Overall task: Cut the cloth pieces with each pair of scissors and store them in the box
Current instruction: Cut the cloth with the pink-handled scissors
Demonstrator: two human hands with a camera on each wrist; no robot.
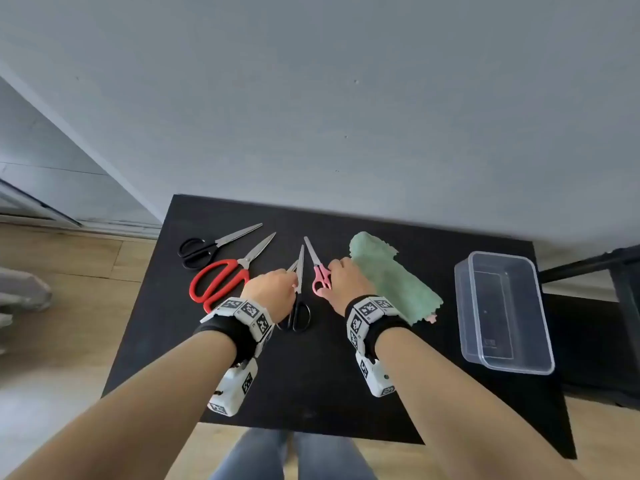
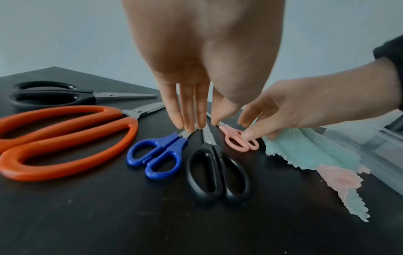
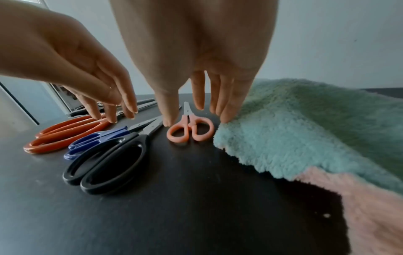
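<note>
Five pairs of scissors lie on the black table [image 1: 346, 375]: a black pair [image 1: 197, 249] far left, a large red pair [image 1: 221, 278], a blue pair [image 2: 157, 155], a second black pair [image 2: 218, 172] and a small pink pair [image 3: 189, 129]. My left hand [image 2: 194, 124] hangs with straight fingers touching the blades of the blue and black pairs. My right hand [image 3: 196, 110] hovers over the pink pair, thumb beside its handle and fingertips on the edge of the green cloth [image 3: 305, 129]. A pink cloth piece [image 3: 370, 207] lies under the green one. Neither hand grips anything.
An empty clear plastic box [image 1: 502, 313] stands at the table's right end, just past the cloth. A grey wall rises behind the table. A dark frame [image 1: 588, 265] sits off the right edge. Bare tabletop lies in front of the scissors.
</note>
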